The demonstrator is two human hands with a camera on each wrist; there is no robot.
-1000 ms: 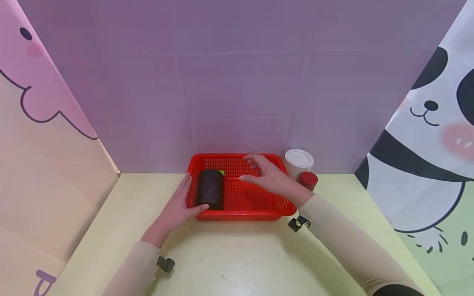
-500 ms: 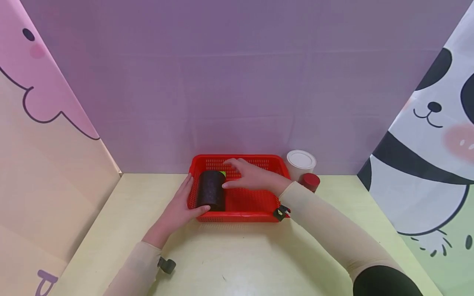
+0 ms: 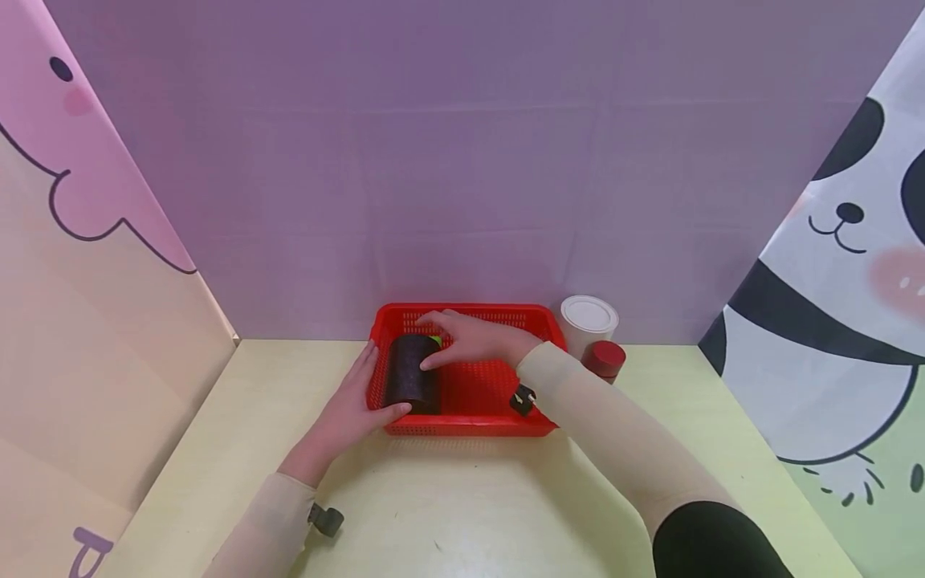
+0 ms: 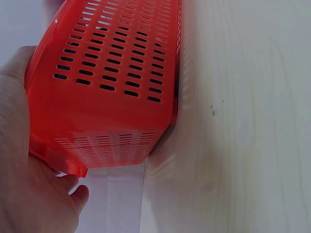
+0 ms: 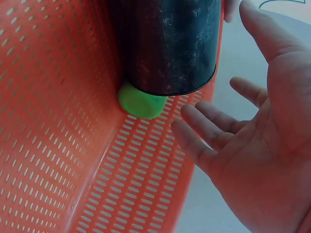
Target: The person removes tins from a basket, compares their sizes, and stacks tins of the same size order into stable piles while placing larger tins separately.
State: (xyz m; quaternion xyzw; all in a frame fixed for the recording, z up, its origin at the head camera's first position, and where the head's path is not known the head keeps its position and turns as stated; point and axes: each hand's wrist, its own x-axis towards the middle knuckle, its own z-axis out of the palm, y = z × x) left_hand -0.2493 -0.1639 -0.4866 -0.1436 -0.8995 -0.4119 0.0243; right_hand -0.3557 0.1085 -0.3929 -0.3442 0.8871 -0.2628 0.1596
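Observation:
A red perforated plastic basket (image 3: 473, 425) stands on the table. My left hand (image 3: 354, 409) grips its left front corner, thumb over the front rim and fingers along the left side; the left wrist view shows the hand around the basket's rim (image 4: 36, 92). Inside, at the left end, is a dark, scuffed cylinder like a canister (image 3: 412, 377). A small round green object (image 5: 141, 103) shows at its end, partly hidden by it. My right hand (image 3: 473, 339) reaches over the basket beside the cylinder, fingers spread and loosely bent, thumb tip overlapping the cylinder's right side in the head view.
Just right of the basket stand a white-lidded canister (image 3: 588, 317) and a red-capped jar (image 3: 604, 361), the latter partly behind the right forearm. A purple backdrop (image 3: 462, 185) rises close behind the basket. Printed panels flank the table (image 3: 462, 514) on both sides.
My right hand has moved left across the basket to the dark cylinder. The left hand keeps its place on the basket, and the cylinder stays where it was.

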